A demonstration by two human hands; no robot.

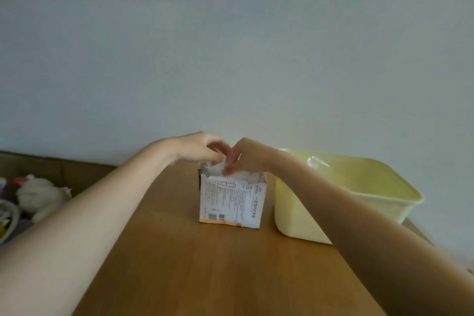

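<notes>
Both hands meet at the torn mouth of the glove box: the right hand (pixel 247 156) pinches a crumpled disposable glove (pixel 217 167) between fingertips and thumb, and the left hand (pixel 196 147) curls its fingers down onto the same clear film, gripping it too as far as I can see.

Under them the wooden tabletop (pixel 205 269) runs away towards the wall. A pale yellow plastic tub (pixel 372 187) takes up its far right corner, with a scrap of clear plastic at its far rim. Just left of the tub, near the far edge and close to the middle, the glove box (pixel 230 202) stands upright with its printed face towards the person. The glove is at the box's open top, not yet free of it.

I judge this to be the drawing-out step, one glove being teased from the pack. Next comes a straight upward pull, with one hand perhaps dropping to steady the light box so it does not lift or tip.
</notes>
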